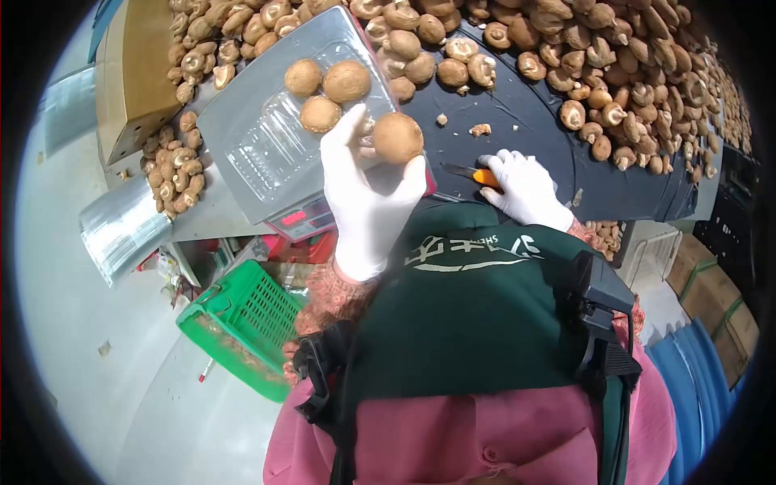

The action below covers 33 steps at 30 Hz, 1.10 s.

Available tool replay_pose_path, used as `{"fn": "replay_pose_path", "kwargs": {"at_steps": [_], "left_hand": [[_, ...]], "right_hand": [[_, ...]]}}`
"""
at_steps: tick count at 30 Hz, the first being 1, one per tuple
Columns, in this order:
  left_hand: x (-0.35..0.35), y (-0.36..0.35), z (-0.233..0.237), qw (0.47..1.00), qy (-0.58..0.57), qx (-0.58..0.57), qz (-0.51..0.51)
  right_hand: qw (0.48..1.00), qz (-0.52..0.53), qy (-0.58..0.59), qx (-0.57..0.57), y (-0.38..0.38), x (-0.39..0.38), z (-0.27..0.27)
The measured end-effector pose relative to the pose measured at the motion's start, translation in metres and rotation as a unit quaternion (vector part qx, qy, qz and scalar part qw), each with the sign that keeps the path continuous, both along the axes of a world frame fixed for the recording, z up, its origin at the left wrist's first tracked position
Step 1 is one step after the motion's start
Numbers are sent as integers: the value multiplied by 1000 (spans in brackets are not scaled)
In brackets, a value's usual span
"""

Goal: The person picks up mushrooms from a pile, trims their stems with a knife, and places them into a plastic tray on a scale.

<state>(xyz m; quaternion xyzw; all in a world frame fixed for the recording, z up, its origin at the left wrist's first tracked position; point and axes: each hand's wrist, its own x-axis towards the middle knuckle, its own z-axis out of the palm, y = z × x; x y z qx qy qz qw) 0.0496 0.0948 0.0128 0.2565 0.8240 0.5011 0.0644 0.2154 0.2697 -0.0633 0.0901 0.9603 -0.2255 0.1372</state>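
Observation:
My left hand [368, 190], in a white glove, pinches a brown shiitake mushroom [398, 138] between thumb and fingers. It is held over the right edge of a clear plastic tray [267, 153]. Three more shiitake mushrooms [347, 82] lie cap up in the tray, which rests on a scale with a red display [293, 217]. On the black work surface, my right hand [525, 187], also gloved, has its fingers around the orange handle of a small knife [485, 177]. The blade points left toward the scale. Part of the handle is hidden under the hand.
Large heaps of shiitake mushrooms [630, 73] cover the back and right of the black surface [517, 121]. Cut stem bits [480, 129] lie near the knife. At the left are a cardboard box [133, 77] and a small mushroom pile [174, 170]. Below stands a green basket [250, 323].

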Motion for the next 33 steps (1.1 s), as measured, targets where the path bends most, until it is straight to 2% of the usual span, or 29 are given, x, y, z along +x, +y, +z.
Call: {"fn": "replay_pose_path", "kwargs": {"at_steps": [1, 5, 8, 9, 10, 11, 14, 16, 18, 19, 21, 22, 24, 26, 28, 30, 31, 32, 33], "left_hand": [[0, -2, -1, 998, -48, 34, 17], [-17, -21, -3, 997, 16, 16, 76], [-30, -41, 7, 985, 69, -86, 136], [-34, -48, 7, 978, 88, -112, 154], [-39, -55, 5, 970, 108, -138, 171], [-45, -63, 0, 958, 140, -181, 170], [-54, -76, -12, 962, 95, -216, 141], [-58, -78, -14, 965, 91, -225, 103], [-59, -77, -14, 965, 92, -223, 104], [-57, -76, -9, 964, 95, -216, 124], [-52, -74, 3, 965, 111, -187, 147], [-50, -67, 9, 970, 126, -142, 151], [-44, -54, 17, 993, 54, -66, 84], [-32, -29, 25, 998, 1, -69, -12], [-23, 1, 25, 988, 68, -89, -106], [-19, 17, 23, 976, 96, -68, -183], [-15, 17, 16, 970, 80, -60, -221], [-13, 13, 15, 963, 75, -97, -241], [-13, 9, 18, 964, 60, -103, -238]], "right_hand": [[1000, 8, 23, -5, 4, -4, 2], [991, -63, 119, 16, 14, -16, 2], [976, -170, 136, 13, 27, -32, 2], [960, -188, 207, 14, 31, -38, -4], [953, -228, 197, -19, 33, -45, -2], [950, -236, 205, -3, 35, -54, -4], [947, -222, 220, 73, 38, -80, -14], [955, -187, 226, 40, 48, -86, -37], [948, -224, 208, -84, 59, -89, -43], [892, -315, 189, -265, 57, -86, -35], [751, -332, 168, -545, 66, -81, -24], [661, -321, 172, -656, 66, -77, -14], [604, -297, 158, -722, 61, -73, 6], [549, -272, 128, -780, 53, -72, 21], [519, -239, 99, -814, 45, -75, 27], [671, -232, 31, -704, 32, -78, 54], [745, -171, 54, -642, 24, -78, 57], [675, -183, 24, -714, 11, -76, 53], [664, -182, 15, -725, 8, -74, 48]]}}
